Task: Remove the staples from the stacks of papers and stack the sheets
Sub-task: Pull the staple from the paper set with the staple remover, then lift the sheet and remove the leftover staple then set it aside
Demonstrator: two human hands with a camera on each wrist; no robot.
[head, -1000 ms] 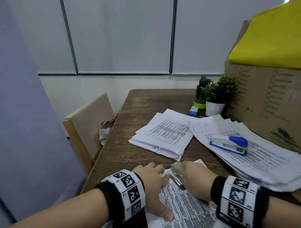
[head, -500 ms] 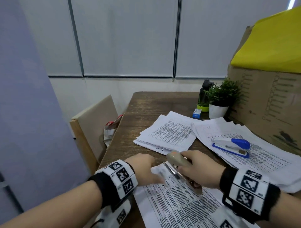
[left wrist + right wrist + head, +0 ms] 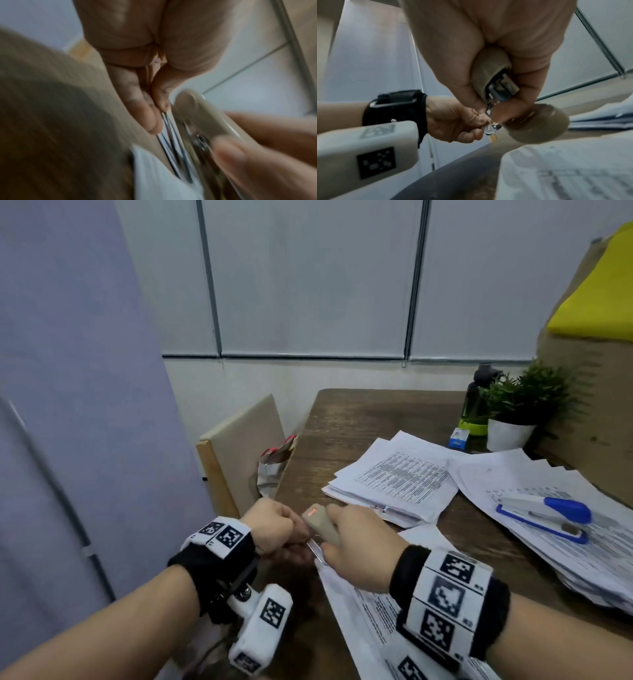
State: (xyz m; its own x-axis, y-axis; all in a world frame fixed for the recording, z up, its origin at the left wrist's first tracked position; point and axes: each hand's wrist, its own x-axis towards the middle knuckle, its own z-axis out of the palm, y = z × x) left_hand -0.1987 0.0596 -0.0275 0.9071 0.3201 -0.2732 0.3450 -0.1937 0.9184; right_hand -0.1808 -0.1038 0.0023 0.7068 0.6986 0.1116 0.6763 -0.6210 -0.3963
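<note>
While the right hand grips a beige staple remover with fingers and thumb wrapped around its body, the left hand sits right against the tool's metal tip, thumb and fingertips pressed together in a pinch; the wrist views suggest it is picking something small off that tip, quite likely a pulled staple, but the blur is too heavy for me to say so outright. Both hands meet just above the far left corner of the papers lying under the right wrist, at the near edge of the table. To my eye that set is at the tail end of its staple step, with the sheets themselves not yet moved anywhere. Beyond the right hand lies a second pile of printed pages, and a small metal glint at its near edge makes me think it is fastened and waiting its turn, though I cannot be sure. Farther off to the right of the right hand spreads a large, loosely fanned heap of sheets with a blue and white stapler resting on top. So I would judge the job partly done: at least one bundle left, plus squaring everything into one stack.
</note>
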